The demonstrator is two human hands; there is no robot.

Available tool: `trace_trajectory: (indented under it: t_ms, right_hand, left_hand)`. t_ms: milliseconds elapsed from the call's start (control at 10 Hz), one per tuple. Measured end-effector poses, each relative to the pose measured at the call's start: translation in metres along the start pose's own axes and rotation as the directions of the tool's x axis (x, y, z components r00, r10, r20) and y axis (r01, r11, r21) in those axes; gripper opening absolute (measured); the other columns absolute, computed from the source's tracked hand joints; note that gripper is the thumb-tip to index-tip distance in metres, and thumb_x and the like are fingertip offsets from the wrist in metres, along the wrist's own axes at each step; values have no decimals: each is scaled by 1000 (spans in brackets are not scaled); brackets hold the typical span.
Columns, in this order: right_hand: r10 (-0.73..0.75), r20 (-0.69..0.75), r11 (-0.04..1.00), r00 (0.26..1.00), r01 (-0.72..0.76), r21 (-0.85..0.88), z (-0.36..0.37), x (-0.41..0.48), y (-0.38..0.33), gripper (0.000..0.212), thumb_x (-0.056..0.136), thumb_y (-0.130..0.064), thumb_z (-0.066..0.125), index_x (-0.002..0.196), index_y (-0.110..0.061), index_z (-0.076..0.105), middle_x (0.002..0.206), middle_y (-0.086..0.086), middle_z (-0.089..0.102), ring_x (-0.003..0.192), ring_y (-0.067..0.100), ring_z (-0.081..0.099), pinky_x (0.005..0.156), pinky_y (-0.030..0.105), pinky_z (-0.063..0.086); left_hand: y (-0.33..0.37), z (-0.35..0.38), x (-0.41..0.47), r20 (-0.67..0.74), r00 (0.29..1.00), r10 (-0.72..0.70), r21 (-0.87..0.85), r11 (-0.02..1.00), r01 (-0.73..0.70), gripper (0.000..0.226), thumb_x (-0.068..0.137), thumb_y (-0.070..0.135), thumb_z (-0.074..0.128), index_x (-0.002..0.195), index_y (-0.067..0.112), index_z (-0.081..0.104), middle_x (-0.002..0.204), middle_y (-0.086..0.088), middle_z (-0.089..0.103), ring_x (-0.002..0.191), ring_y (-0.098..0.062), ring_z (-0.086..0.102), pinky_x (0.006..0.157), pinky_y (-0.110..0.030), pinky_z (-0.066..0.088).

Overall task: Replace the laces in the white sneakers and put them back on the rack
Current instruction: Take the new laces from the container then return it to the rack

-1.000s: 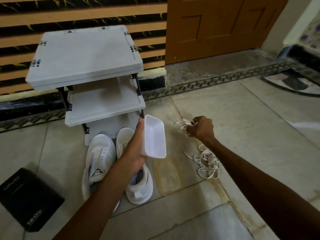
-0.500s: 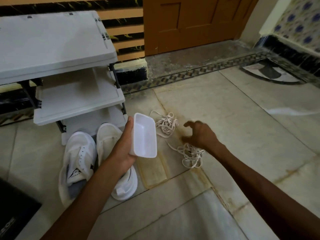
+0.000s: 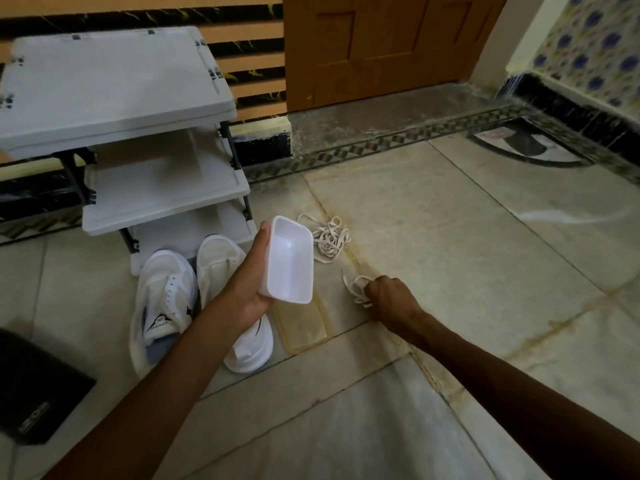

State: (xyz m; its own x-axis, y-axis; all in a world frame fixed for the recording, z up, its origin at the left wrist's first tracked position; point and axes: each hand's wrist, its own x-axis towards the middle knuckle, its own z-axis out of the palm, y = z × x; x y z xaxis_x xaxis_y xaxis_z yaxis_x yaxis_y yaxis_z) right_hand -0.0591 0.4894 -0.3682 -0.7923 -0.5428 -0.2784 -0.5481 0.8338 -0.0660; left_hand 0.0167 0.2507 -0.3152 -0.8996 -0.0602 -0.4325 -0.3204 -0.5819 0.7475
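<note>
Two white sneakers lie on the floor in front of the grey rack [image 3: 162, 188]: the left sneaker [image 3: 162, 299] and the right sneaker [image 3: 221, 268], partly hidden by my left arm. My left hand [image 3: 249, 282] holds an empty white plastic container [image 3: 289, 261] tilted above the sneakers. My right hand [image 3: 391, 299] is down on the floor, gripping a bunch of white laces [image 3: 358, 289]. A second bundle of white laces [image 3: 329, 240] lies loose on the floor further away, beside the container.
A translucent lid [image 3: 301, 323] lies flat on the floor under the container. A black box [image 3: 38, 389] sits at the lower left. A wooden door [image 3: 388, 46] and raised threshold are behind; tiled floor stretches to the right.
My right hand dropped the first lace bundle by the rack, moved toward me and closed on the nearer laces. The container stays in my left hand.
</note>
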Motion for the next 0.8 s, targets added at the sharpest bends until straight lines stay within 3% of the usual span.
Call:
trace_trajectory:
  t_ms: [100,200,300,400,500,600,700,800]
  right_hand:
    - [107,62,946,992,-121,300,-24,1,5,27,78,-26,79,98,-10,73,91,3,68,77,12,64,66,23,48]
    - [15,74,683,997,-65,727,-78,-13,-9,12,76,-23,81,77,-11,78,65,0,67,58,5,56,56,18,43]
    - [-144,106,315,984,-56,947,-132,-28,-35,14,78,-9,76,90,-2,77,84,18,73,71,18,65,66,24,51]
    - [-170,131,325,977,-70,943,-153,-15,-67,19,81,-6,73,98,1,74,91,20,73,78,23,70,71,28,57]
    - [-14,112,545,994,-86,834,-147,5,-105,21,78,-17,78,93,-4,76,85,12,74,74,19,69,65,25,57]
    - [17,42,832,999,-38,553,-145,9,-139,34,85,-37,70,102,-8,70,99,9,71,81,18,67,64,23,51]
    - [-43,120,849,992,-26,527,-153,6,-157,32,93,-29,58,113,-5,64,111,14,68,94,25,67,81,33,56]
    - [-14,57,839,998,-19,543,-165,0,-156,13,89,-7,59,86,-17,67,103,10,70,88,23,69,72,29,56]
  left_hand:
    - [5,0,-6,8,1000,29,16,999,-30,51,94,60,41,121,23,62,105,-4,71,90,-19,70,72,-35,57]
    - [9,0,-11,-50,998,47,47,998,-44,54,90,64,44,122,23,62,109,-5,71,94,-20,68,78,-36,56]
    - [10,-3,-12,-107,994,31,71,997,-24,57,92,63,44,123,19,62,112,-9,69,96,-22,67,82,-38,53]
    - [8,1,-17,-142,989,38,73,997,-28,56,93,64,43,121,19,60,110,-3,68,93,-17,67,86,-37,54]
    - [0,2,-21,-150,988,-20,-49,999,12,57,91,64,45,125,20,58,115,0,64,97,-16,65,92,-38,52]
    - [-1,6,-26,-192,979,-65,-254,967,14,54,97,57,38,123,14,57,109,-5,66,95,-19,64,84,-38,51]
    - [-2,0,-29,-208,978,-30,-263,964,-27,58,98,55,36,129,10,55,116,-15,65,101,-25,63,86,-40,51]
    - [-2,-19,-28,-168,986,-4,-313,949,-49,54,98,54,36,112,9,63,95,-12,72,81,-24,70,73,-37,59]
